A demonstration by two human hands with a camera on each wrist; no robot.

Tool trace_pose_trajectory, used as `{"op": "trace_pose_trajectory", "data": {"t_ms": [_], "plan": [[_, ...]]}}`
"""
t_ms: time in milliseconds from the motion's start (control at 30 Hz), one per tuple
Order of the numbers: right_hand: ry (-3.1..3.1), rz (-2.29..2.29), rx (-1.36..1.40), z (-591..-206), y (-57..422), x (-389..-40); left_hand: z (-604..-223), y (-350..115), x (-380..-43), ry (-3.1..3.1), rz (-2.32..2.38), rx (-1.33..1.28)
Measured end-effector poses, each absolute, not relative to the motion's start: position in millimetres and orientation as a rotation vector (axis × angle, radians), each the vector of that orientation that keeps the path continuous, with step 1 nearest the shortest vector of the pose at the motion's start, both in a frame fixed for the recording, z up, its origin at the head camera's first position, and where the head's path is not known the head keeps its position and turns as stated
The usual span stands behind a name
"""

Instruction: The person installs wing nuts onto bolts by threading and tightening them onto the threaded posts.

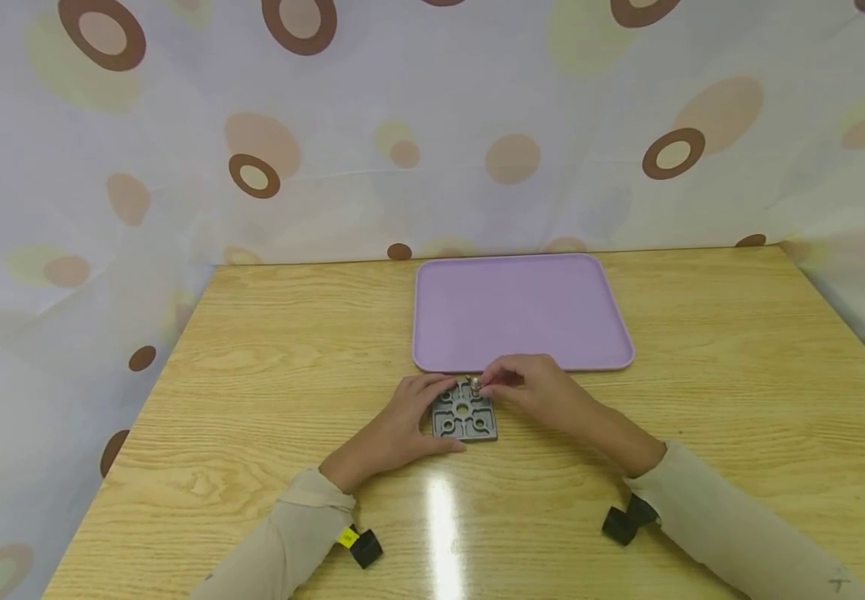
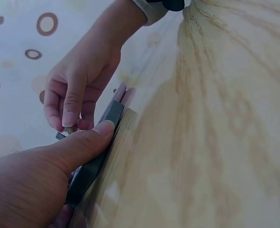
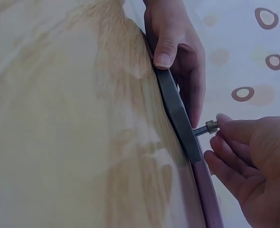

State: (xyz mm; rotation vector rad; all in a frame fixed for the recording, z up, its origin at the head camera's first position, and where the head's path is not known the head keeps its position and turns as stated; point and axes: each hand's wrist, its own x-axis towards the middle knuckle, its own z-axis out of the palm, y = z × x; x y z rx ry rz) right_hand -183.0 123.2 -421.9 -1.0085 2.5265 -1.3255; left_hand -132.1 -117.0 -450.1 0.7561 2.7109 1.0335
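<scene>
A square grey metal plate [image 1: 467, 423] with a ring in its middle and round holes near its corners lies flat on the table. My left hand [image 1: 404, 423] grips it from the left, thumb at the near edge and fingers at the far left corner. From the plate's far right corner rises a threaded bolt [image 3: 200, 130] bearing a brass-coloured nut [image 3: 212, 126]. Thumb and fingertips of my right hand [image 1: 536, 388] pinch the nut at the bolt's upper end. In the left wrist view, the right-hand fingertips hide most of the nut.
A purple tray [image 1: 515, 312] lies just beyond the plate, its near rim close to the plate's far edge. The wooden table [image 1: 312, 333] meets a patterned cloth [image 1: 462, 100] at the back and sides. Black wrist devices hang from both sleeves.
</scene>
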Motion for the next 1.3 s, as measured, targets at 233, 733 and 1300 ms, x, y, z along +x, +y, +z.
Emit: {"op": "trace_pose_trajectory", "data": {"t_ms": [233,733,1300], "plan": [[2.471,-1.397,-0.994,-422.4,122.3,-182.3,-450.4,-116.5,-132.3,2.714,1.034,0.76],[2.419,-1.38,-1.023,-426.5,120.8,-180.5,-450.3,-116.5,-132.1,2.71,1.035,0.763],[2.522,-1.296,-1.056,-425.7,120.1,-179.7,-451.1,-116.6,-132.8,2.731,1.032,0.76]]}}
